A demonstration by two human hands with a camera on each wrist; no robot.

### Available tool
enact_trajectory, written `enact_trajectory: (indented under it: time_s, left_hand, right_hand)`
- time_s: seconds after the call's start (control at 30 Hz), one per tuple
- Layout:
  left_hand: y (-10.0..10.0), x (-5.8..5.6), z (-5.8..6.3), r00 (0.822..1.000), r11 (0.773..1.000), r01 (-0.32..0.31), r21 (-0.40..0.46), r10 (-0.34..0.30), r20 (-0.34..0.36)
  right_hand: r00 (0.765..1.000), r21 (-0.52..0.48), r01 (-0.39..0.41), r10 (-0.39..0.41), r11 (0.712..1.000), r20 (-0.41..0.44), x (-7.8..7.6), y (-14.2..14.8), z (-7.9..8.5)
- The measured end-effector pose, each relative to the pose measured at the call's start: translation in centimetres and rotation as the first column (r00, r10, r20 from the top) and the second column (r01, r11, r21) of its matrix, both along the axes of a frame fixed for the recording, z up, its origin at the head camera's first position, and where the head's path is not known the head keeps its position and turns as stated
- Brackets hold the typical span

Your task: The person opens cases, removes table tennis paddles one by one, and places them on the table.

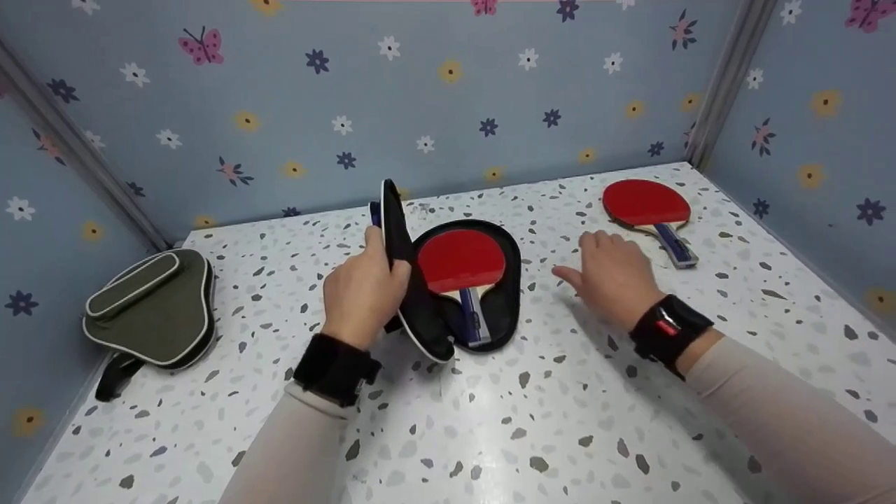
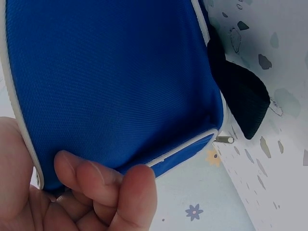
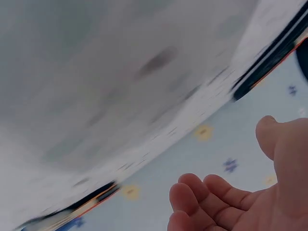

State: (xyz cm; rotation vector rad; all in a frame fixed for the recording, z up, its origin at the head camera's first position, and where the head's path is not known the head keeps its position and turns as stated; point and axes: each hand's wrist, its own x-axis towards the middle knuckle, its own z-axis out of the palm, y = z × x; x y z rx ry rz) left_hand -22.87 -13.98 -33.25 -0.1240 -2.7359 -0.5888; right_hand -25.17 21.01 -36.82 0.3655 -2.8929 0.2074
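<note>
My left hand (image 1: pixel 362 297) grips the raised lid (image 1: pixel 399 227) of a table tennis bat case, fingers on its outside and thumb at the edge. The lid stands steeply up, black inside with white piping; the left wrist view shows its blue fabric outside (image 2: pixel 110 86). In the opened case's black lower half (image 1: pixel 509 308) lies a red table tennis bat (image 1: pixel 462 260), its blue-and-white handle toward me. My right hand (image 1: pixel 616 280) is held over the table with nothing in it, thumb spread, between the case and a second red bat (image 1: pixel 645 203).
An olive-green bat case (image 1: pixel 157 308) with white piping and a black strap (image 1: pixel 115 376) lies at the left. The speckled white table (image 1: pixel 490 434) meets flower-patterned walls (image 1: pixel 420 105) at the back and sides.
</note>
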Motion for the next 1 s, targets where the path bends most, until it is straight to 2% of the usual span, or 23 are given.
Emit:
enact_trajectory:
  time_s: [0.17, 0.3, 0.43, 0.63, 0.8, 1.0]
  left_hand:
    - [-0.7, 0.4, -0.4, 0.999, 1.0, -0.03, 0.007, 0.03, 0.016]
    - [-0.7, 0.4, -0.5, 0.999, 1.0, -0.027, 0.004, 0.027, 0.026]
    - [-0.5, 0.2, -0.4, 1.0, 1.0, -0.017, 0.0, 0.017, 0.019]
    - [-0.3, 0.3, -0.3, 1.0, 1.0, -0.015, -0.009, 0.015, 0.006]
    - [0.1, 0.2, 0.0, 1.0, 1.0, -0.013, -0.012, 0.013, 0.001]
    - [0.4, 0.0, 0.3, 1.0, 1.0, 0.002, -0.017, -0.001, 0.006]
  right_hand:
    - [0.985, -0.073, -0.147, 0.153, 0.986, 0.084, 1.5, -5.5, 0.0]
    - [0.975, -0.117, -0.163, 0.178, 0.98, 0.131, 2.2, -8.1, -0.1]
    - [0.971, -0.145, -0.156, 0.179, 0.977, 0.159, 2.5, -9.9, -0.4]
    - [0.977, -0.093, -0.141, 0.154, 0.986, 0.146, 2.3, -11.7, -0.9]
    - [0.984, -0.063, -0.126, 0.133, 0.99, 0.122, 2.1, -12.1, -0.6]
    - [0.979, -0.03, -0.116, 0.12, 0.993, 0.167, 2.1, -11.8, -0.2]
